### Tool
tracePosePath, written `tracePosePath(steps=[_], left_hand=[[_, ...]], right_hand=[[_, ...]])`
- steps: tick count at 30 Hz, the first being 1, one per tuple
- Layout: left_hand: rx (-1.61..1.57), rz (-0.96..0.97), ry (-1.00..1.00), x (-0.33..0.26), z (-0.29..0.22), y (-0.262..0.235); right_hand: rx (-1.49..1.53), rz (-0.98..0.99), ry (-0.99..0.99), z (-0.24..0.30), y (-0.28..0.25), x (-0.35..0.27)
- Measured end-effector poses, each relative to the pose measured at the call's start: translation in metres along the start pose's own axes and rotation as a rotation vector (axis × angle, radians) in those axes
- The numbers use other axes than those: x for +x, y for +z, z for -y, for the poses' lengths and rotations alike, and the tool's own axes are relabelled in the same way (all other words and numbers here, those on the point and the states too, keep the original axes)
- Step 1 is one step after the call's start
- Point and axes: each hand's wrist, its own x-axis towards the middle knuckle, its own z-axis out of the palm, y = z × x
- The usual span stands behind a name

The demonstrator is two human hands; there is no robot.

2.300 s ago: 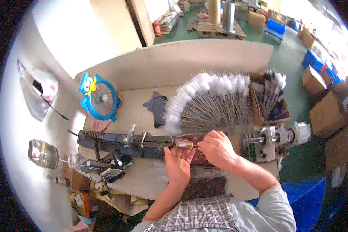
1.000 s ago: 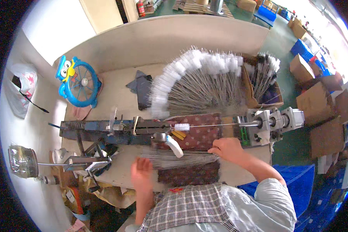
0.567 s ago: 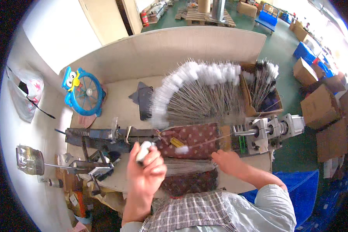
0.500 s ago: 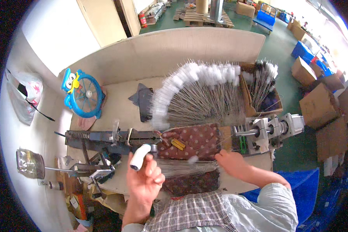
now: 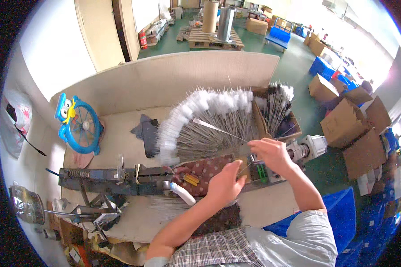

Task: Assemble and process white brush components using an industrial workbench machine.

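Observation:
My right hand [image 5: 274, 155], at the right end of the bench machine, is closed with its fingertips pinching the wire stem of a small brush. The brush's white head [image 5: 203, 124] points left, over the spread pile of brushes [image 5: 218, 131]. Lower and to the left, my left hand [image 5: 226, 181] reaches over the brown dotted cloth pad [image 5: 205, 171]. Its thumb and fingers come together around what looks like a thin wire [image 5: 247, 168] beside the machine's chuck end. The white-handled lever [image 5: 182, 193] rests free next to my left wrist.
A cardboard box [image 5: 294, 129] holds dark and white brushes behind the motor end [image 5: 314, 146]. A dark flat phone-like object [image 5: 150, 139] and a blue cartoon fan [image 5: 81, 124] stand at left. Yellow pieces [image 5: 191, 180] lie on the pad. A blue bin [image 5: 338, 209] sits at lower right.
My left hand has let go of the white-handled lever and moved right, to the machine's right end. My right hand has risen with the brush. The whole view has shifted.

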Motion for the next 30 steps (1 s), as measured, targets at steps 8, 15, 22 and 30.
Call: tracePosePath(steps=[8,15,22,30], left_hand=[[0.895,-0.081,0.343,0.056,0.028,0.007],[0.641,-0.055,0.245,-0.028,0.034,-0.037],[-0.583,-0.278,-0.740,-0.103,0.072,-0.045],[-1.645,-0.516,-0.481,-0.125,0.080,-0.125]], right_hand=[[0.008,0.031,0.123,-0.022,0.027,-0.008],[0.153,0.311,-0.046,-0.007,0.024,0.013],[0.346,0.207,-0.384,0.053,0.110,0.054],[0.146,0.167,-0.222,0.090,0.148,0.063]])
